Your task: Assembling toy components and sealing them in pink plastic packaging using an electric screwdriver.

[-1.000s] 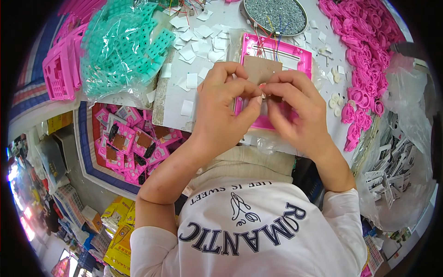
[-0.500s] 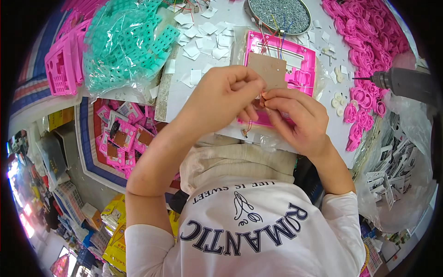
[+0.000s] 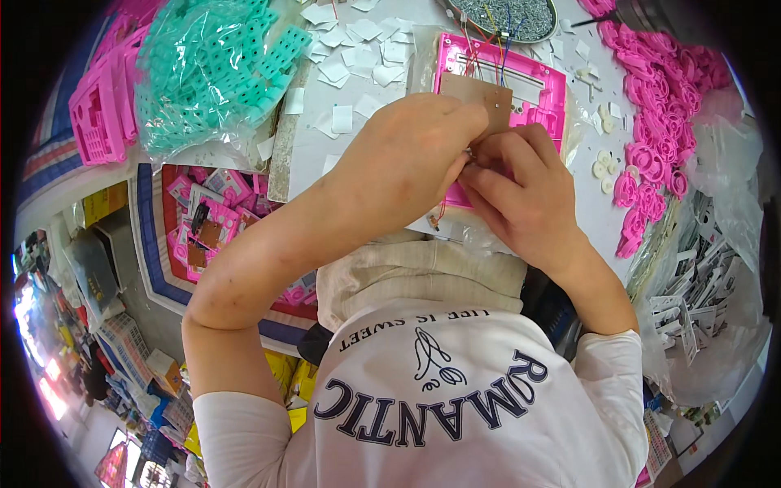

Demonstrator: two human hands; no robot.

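My left hand and my right hand meet over the near part of a pink plastic casing. Both are closed, fingertips pinched together around something small, mostly hidden by the fingers; only a tiny dark glint shows between them. The back of my left hand faces up and covers its own fingertips. Just beyond the hands, a flat brown board lies over the casing. Thin red and blue wires rise from behind it, and a short red wire end hangs out below my left hand.
A round tray of small screws sits at the far edge. White paper squares and a bag of turquoise parts lie left. Pink rings and white round pieces lie right; a dark power screwdriver shows at far right.
My left hand has rolled over, its back now hiding the fingertips and the coppery bit seen before. The screwdriver has shifted toward the far edge. The whole view has tilted slightly.
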